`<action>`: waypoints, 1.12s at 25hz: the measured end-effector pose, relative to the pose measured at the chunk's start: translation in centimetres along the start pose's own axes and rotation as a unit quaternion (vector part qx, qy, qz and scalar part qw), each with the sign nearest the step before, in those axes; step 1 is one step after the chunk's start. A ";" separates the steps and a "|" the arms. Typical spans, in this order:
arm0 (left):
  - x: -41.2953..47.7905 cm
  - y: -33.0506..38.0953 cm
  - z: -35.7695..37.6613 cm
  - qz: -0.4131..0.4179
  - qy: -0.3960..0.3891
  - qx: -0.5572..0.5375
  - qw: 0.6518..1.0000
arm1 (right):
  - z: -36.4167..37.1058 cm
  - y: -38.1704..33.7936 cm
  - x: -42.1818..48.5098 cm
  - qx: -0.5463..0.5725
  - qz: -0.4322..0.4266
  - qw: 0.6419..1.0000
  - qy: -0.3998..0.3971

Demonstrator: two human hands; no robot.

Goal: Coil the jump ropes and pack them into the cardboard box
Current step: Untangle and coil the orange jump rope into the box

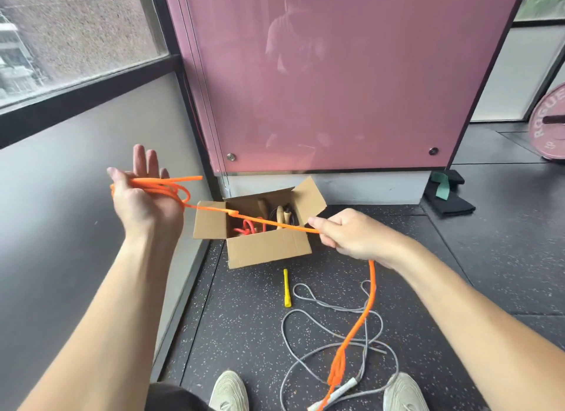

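Orange jump rope point(269, 222) is stretched between both hands above the cardboard box point(269, 248). In the left hand point(146, 202), palm up with the fingers spread and nearly straight, a few loops of the rope lie across the palm, and the thumb presses on them. The right hand point(351, 236) is closed and pinches the rope between thumb and fingers; below it the rope hangs down to the floor between two pale shoes point(227, 390). The box stands open on the speckled floor, with wooden handles point(281, 215) and a red rope point(249, 227) inside. In front of it lie a grey rope point(308, 312) and a yellow handle point(286, 288).
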State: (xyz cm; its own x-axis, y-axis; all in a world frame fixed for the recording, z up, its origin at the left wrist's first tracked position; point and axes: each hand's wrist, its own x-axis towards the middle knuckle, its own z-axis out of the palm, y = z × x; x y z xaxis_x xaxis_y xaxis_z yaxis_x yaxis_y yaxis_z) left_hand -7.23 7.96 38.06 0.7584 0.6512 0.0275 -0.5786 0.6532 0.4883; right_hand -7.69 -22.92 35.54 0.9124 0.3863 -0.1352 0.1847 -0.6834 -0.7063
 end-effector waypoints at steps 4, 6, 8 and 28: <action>-0.1 -0.2 -1.4 0.123 -0.042 0.322 0.938 | -2.0 0.7 -1.2 0.133 -0.059 0.989 -0.039; -1.5 -1.9 -1.5 0.196 -0.176 0.565 0.782 | -2.8 0.7 -1.7 0.253 -0.096 0.963 -0.008; -2.8 -4.3 -1.6 0.145 -0.286 0.721 0.615 | -3.6 0.6 -2.4 0.348 -0.154 0.924 0.037; -5.0 -7.1 2.4 0.008 -0.164 0.289 0.943 | 4.8 -1.8 -0.7 -0.020 -0.155 0.986 0.060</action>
State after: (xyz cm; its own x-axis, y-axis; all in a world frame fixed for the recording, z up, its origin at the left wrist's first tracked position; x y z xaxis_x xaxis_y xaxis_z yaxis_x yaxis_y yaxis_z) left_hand -6.12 -0.88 36.55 0.8581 0.4423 0.2607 -0.4021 0.2633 0.8769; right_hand -10.46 -18.99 33.58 0.8462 0.5058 0.1675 0.4734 -0.5695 -0.6720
